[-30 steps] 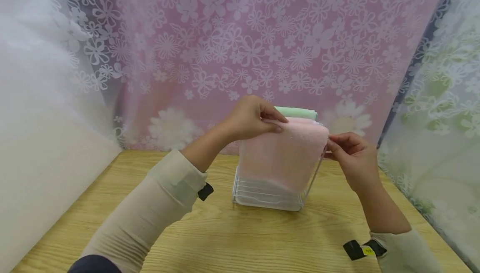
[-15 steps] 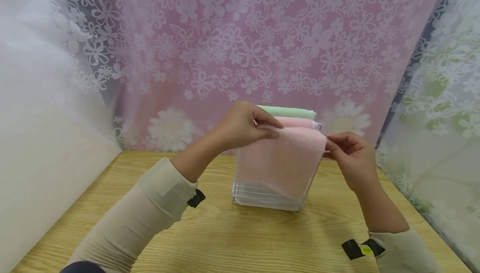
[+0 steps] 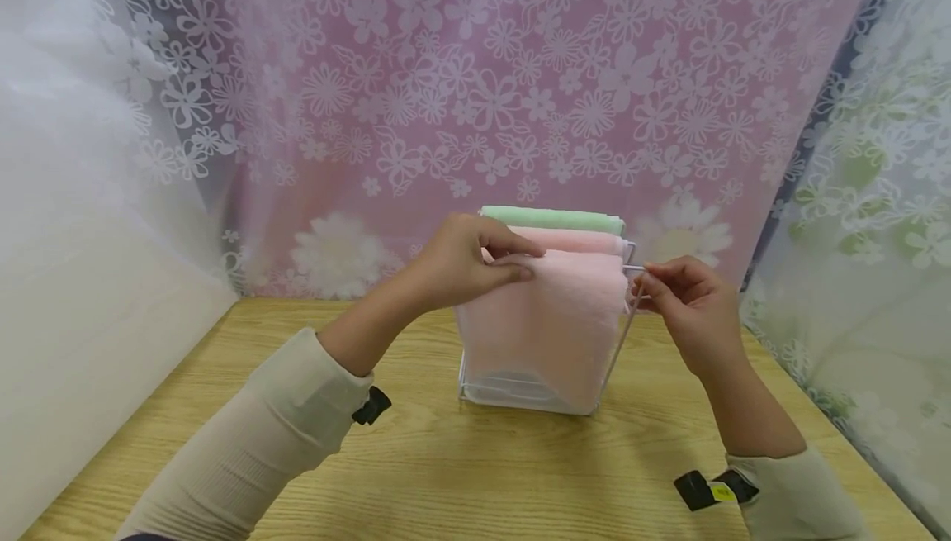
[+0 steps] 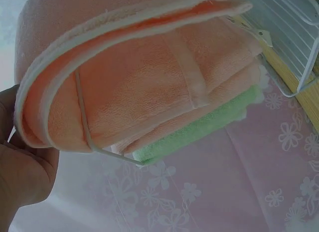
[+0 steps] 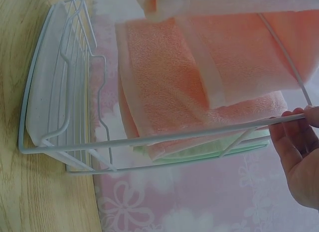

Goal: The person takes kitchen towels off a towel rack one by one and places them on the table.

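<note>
In the head view, my left hand (image 3: 471,264) pinches the top left of a pink towel (image 3: 557,318), which hangs over the front bar of a white wire rack (image 3: 618,351). My right hand (image 3: 694,314) pinches the rack's upper right corner, where a short length of bare bar shows beside the towel. Behind it hang another pink towel (image 3: 583,242) and, at the back, a green towel (image 3: 553,219). From the left wrist, the front towel (image 4: 55,37) appears folded double, with pale edging. The right wrist view shows fingers on the rack's wire (image 5: 199,134).
A whitish tray (image 3: 520,399) lies in the rack's base. The rack stands on a wood-grain table (image 3: 416,475). Flowered curtains (image 3: 520,70) close off the back and right, with a pale sheet (image 3: 96,219) on the left.
My left hand has drawn the front towel leftward and slightly down, baring the bar's right end and more of the towels behind. The right hand has stayed almost still at the rack's corner.
</note>
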Tool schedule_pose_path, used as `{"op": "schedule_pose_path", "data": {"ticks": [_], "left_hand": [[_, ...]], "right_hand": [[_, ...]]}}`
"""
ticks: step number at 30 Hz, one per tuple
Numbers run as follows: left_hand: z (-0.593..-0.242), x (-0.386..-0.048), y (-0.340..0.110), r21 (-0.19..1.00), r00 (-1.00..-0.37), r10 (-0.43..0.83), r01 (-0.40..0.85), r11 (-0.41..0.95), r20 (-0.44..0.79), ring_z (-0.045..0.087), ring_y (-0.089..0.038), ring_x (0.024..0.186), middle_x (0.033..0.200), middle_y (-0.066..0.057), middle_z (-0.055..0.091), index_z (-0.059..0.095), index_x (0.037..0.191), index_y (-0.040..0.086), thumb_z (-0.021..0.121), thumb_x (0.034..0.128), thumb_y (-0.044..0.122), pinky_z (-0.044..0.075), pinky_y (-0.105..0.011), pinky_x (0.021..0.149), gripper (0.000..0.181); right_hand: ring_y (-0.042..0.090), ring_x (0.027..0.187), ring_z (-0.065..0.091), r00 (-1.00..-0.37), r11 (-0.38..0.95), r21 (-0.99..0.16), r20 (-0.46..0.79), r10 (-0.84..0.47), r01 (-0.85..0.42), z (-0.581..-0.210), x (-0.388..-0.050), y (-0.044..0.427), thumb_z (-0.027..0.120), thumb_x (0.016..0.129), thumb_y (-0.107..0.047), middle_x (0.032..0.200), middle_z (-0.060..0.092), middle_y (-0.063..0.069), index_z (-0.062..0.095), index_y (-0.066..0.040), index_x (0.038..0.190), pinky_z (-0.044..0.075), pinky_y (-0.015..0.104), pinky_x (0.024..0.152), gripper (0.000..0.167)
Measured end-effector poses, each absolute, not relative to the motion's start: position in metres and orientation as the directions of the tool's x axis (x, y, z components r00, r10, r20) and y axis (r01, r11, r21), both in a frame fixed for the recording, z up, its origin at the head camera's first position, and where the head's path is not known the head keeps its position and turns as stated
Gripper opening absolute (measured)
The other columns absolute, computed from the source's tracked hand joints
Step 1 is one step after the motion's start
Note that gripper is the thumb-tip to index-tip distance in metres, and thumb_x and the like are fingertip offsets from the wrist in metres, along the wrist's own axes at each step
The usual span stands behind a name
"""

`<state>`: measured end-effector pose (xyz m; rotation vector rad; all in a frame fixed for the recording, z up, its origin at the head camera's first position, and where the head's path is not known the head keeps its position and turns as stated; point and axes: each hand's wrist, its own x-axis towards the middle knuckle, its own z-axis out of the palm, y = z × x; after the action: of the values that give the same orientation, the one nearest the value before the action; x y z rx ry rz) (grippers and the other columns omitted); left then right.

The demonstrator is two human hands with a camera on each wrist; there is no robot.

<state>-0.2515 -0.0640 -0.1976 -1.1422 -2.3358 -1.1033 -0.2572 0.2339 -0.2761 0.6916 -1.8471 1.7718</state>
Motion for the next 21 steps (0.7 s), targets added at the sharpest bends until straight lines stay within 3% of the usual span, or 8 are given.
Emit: {"op": "schedule_pose_path", "data": {"ticks": [11, 21], "left_hand": [[-0.209, -0.253, -0.076, 0.466, -0.596, 0.522, 0.802, 0.373, 0.610, 0.053, -0.010, 0.067, 0.088, 0.003, 0.073, 0.079, 0.099, 0.010, 0.077, 0.0828, 0.004, 0.048, -0.023, 0.064, 0.017], [-0.217, -0.252, -0.084, 0.522, -0.631, 0.512, 0.773, 0.360, 0.582, 0.050, -0.010, 0.065, 0.086, 0.004, 0.072, 0.080, 0.097, 0.010, 0.077, 0.0833, 0.004, 0.044, -0.023, 0.059, 0.015]], "right_hand": [[0.012, 0.075, 0.068, -0.745, 0.063, -0.744, 0.667, 0.002, -0.666, -0.278, -0.258, 0.231, 0.061, 0.091, 0.009, 0.085, 0.069, 0.004, 0.064, 0.010, 0.100, 0.057, 0.025, 0.068, 0.009], [0.013, 0.074, 0.068, -0.748, 0.040, -0.748, 0.664, 0.006, -0.663, -0.278, -0.257, 0.231, 0.060, 0.091, 0.010, 0.083, 0.068, 0.005, 0.060, 0.015, 0.101, 0.057, 0.025, 0.067, 0.012]]}}
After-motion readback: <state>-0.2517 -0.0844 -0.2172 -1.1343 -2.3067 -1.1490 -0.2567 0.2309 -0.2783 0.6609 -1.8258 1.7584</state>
